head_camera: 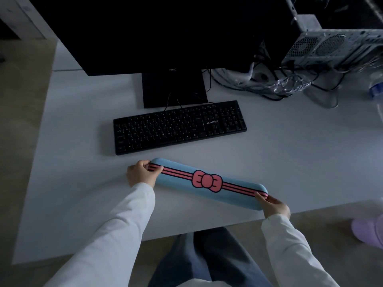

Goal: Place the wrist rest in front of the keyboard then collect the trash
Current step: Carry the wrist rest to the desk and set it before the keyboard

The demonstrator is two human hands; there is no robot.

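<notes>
A long blue wrist rest (207, 184) with pink stripes and a pink bow lies slanted on the white desk, a short way in front of the black keyboard (178, 127). My left hand (141, 172) grips its left end. Its right end, close to the desk's near edge, is held by my right hand (273, 206). Crumpled clear plastic wrap (290, 85) lies among the cables at the back right.
A black monitor (161, 34) on its stand rises behind the keyboard. An open computer case (335, 42) and tangled cables fill the back right. A plastic bottle (376, 88) sits at the right edge. A purple object (369, 228) is beyond the desk's right corner.
</notes>
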